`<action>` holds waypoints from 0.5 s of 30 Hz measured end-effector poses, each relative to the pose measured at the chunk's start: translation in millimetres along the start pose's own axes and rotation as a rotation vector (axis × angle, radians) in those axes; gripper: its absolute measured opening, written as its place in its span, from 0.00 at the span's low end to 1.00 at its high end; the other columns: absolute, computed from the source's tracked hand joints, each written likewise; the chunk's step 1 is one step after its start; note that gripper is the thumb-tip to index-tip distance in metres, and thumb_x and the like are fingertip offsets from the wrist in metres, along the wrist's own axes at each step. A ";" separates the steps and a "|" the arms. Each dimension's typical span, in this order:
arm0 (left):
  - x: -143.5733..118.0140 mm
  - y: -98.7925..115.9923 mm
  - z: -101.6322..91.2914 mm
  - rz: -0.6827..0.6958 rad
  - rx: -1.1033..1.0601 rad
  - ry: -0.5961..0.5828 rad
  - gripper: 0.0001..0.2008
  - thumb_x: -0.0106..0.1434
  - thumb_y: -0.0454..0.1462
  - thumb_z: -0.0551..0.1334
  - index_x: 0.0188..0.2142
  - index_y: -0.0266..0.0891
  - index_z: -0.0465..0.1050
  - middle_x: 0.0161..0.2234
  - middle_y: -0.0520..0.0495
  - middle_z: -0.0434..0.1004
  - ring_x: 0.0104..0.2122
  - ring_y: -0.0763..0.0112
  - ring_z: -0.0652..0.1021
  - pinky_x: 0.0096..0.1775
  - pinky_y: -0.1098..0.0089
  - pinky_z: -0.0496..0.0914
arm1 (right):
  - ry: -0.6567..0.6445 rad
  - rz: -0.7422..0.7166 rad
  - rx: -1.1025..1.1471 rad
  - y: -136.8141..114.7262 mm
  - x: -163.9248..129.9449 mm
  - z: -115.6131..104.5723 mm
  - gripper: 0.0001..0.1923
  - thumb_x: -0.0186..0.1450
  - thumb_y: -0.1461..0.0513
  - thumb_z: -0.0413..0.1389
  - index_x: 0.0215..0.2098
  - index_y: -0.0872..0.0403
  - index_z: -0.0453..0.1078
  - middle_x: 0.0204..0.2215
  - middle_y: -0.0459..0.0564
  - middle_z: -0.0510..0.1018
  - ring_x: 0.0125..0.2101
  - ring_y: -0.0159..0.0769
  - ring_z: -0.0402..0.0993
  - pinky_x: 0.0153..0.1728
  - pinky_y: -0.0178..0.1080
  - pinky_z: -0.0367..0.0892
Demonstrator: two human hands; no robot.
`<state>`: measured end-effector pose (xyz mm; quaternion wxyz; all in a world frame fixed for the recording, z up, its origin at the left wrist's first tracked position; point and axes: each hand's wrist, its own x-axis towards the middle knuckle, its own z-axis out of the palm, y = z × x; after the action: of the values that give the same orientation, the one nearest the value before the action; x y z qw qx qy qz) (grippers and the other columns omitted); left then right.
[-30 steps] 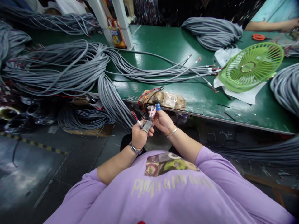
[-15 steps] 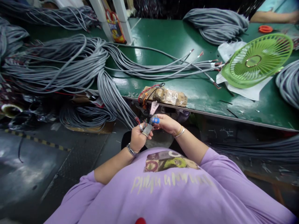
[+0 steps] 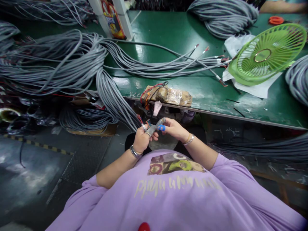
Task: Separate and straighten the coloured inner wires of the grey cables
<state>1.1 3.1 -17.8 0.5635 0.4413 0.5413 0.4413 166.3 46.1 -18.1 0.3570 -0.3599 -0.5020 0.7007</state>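
Grey cable end (image 3: 143, 125) pinched in left hand (image 3: 141, 140); right hand (image 3: 173, 129) grips its wires (image 3: 148, 122).

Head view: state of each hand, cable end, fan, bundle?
Left hand: closed on the cable end, thumb taped.
Right hand: fingertips at the wires, one capped in blue.
Cable end: stripped, coloured wires fanned out.
Fan: lying tilted on the bench; running or not, cannot tell.
Bundle: hanging over the bench edge.

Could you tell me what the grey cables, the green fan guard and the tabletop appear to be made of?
Grey cables: probably plastic-sheathed, matte, bending in soft loops. Green fan guard: likely moulded plastic, uniform bright colour, thin ribs. Tabletop: glossy green coating reflecting light; base unclear.
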 end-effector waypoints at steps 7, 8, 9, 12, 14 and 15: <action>-3.1 4.9 -0.3 -0.047 0.084 -0.182 0.18 0.58 0.49 0.64 0.27 0.34 0.72 0.23 0.44 0.79 0.21 0.70 0.79 0.20 0.75 0.66 | 0.074 0.042 0.144 0.3 2.1 13.7 0.21 0.46 0.52 0.69 0.26 0.57 0.68 0.19 0.41 0.71 0.18 0.23 0.62 0.20 0.30 0.58; -4.5 5.2 -0.5 -0.053 0.104 -0.207 0.18 0.58 0.49 0.64 0.27 0.34 0.72 0.23 0.44 0.80 0.21 0.69 0.79 0.21 0.75 0.66 | 0.054 0.065 0.151 -1.0 3.4 14.8 0.22 0.46 0.52 0.69 0.25 0.57 0.67 0.17 0.40 0.70 0.17 0.23 0.60 0.19 0.30 0.57; -5.8 5.0 -0.7 -0.055 0.111 -0.214 0.18 0.58 0.48 0.64 0.26 0.34 0.72 0.23 0.44 0.80 0.21 0.69 0.79 0.20 0.75 0.66 | 0.042 0.083 0.155 -2.0 4.8 15.8 0.22 0.45 0.52 0.70 0.25 0.57 0.67 0.16 0.40 0.68 0.16 0.22 0.59 0.18 0.30 0.56; -8.0 1.7 -1.1 -0.046 0.049 -0.150 0.18 0.58 0.48 0.64 0.27 0.34 0.72 0.23 0.44 0.79 0.20 0.70 0.78 0.19 0.75 0.64 | 0.078 0.099 0.174 -1.7 7.6 17.2 0.24 0.45 0.48 0.68 0.23 0.57 0.67 0.14 0.39 0.66 0.15 0.22 0.57 0.17 0.29 0.55; -7.5 -0.9 -1.4 -0.038 -0.020 -0.092 0.18 0.58 0.49 0.64 0.28 0.34 0.72 0.22 0.45 0.79 0.19 0.70 0.78 0.17 0.76 0.62 | 0.129 0.106 0.209 0.2 7.8 16.1 0.26 0.47 0.45 0.66 0.24 0.57 0.67 0.15 0.40 0.67 0.15 0.22 0.58 0.17 0.29 0.56; -7.0 -1.8 -1.5 -0.035 -0.051 -0.066 0.18 0.58 0.49 0.64 0.28 0.34 0.72 0.22 0.45 0.79 0.19 0.70 0.78 0.17 0.76 0.61 | 0.145 0.119 0.236 0.9 7.4 14.9 0.26 0.47 0.44 0.66 0.25 0.57 0.67 0.17 0.41 0.69 0.16 0.22 0.59 0.17 0.29 0.58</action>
<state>-0.5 -4.1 -18.1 0.5997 0.4315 0.5189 0.4301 149.7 45.6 -16.5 0.3898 -0.3941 -0.3668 0.7471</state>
